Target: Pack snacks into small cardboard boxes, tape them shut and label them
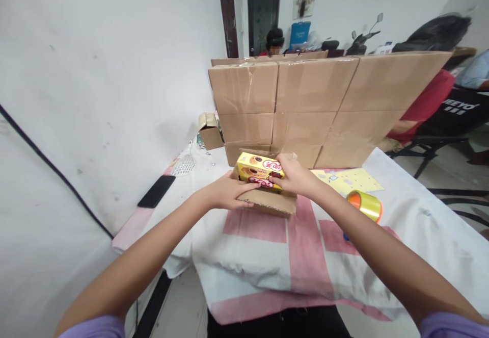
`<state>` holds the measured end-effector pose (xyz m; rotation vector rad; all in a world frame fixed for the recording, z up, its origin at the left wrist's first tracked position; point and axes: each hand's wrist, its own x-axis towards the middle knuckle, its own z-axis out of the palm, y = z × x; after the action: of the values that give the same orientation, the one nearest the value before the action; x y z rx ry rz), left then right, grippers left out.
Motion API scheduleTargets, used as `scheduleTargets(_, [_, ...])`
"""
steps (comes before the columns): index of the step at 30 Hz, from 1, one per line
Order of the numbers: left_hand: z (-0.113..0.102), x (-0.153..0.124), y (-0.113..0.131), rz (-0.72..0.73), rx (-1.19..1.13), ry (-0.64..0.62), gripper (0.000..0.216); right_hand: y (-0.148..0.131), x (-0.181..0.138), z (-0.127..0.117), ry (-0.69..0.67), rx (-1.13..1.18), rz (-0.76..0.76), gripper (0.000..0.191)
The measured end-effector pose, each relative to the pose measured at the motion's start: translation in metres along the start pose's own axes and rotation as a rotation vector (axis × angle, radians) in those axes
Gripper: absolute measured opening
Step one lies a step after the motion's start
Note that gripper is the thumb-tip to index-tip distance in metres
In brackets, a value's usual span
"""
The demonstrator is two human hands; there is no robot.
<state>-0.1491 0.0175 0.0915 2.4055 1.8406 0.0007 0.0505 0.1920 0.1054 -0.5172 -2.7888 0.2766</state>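
The yellow packet (260, 169) sits in the mouth of the cardboard box (273, 203), pinched by the right hand (295, 173); at the box's left, whether the left hand (224, 191) grips or rests, I cannot tell.

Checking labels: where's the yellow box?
Head view, near centre: the yellow box is at the mouth of the open carton, between left hand and right hand.

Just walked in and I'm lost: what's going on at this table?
Someone's right hand grips a yellow printed box at the mouth of a small open carton. The left hand is at the carton's left side, fingers by its front flap. Stacked cardboard boxes stand behind; a tape roll sits to the right.
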Motion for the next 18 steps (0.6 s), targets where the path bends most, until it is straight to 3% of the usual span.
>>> scheduleTargets(4, [0.003,0.003,0.005,0.021,0.025,0.017,0.064,-0.005,0.004,0.001,-0.378,-0.139,0.009,0.05])
scheduleTargets(6, [0.008,0.001,0.006,0.015,0.017,0.057,0.062,-0.006,0.007,0.002,-0.466,-0.163,0.031,0.062])
scheduleTargets(8, [0.015,-0.003,0.007,-0.001,-0.007,0.114,0.059,-0.005,0.007,-0.001,-0.471,-0.105,0.006,0.061])
scheduleTargets(10, [0.021,-0.007,0.006,-0.034,-0.068,0.17,0.057,0.002,0.001,-0.006,-0.358,0.042,-0.097,0.051])
scheduleTargets(12, [0.026,-0.011,0.003,-0.078,-0.148,0.224,0.06,0.013,-0.009,-0.012,-0.107,0.207,-0.151,0.041])
scheduleTargets(15, [0.027,-0.015,0.002,-0.092,-0.195,0.292,0.055,0.033,-0.028,-0.015,0.214,0.291,-0.068,0.033])
scheduleTargets(18, [0.019,-0.011,0.006,0.001,-0.192,0.317,0.047,0.048,-0.04,-0.009,0.145,0.215,-0.059,0.029])
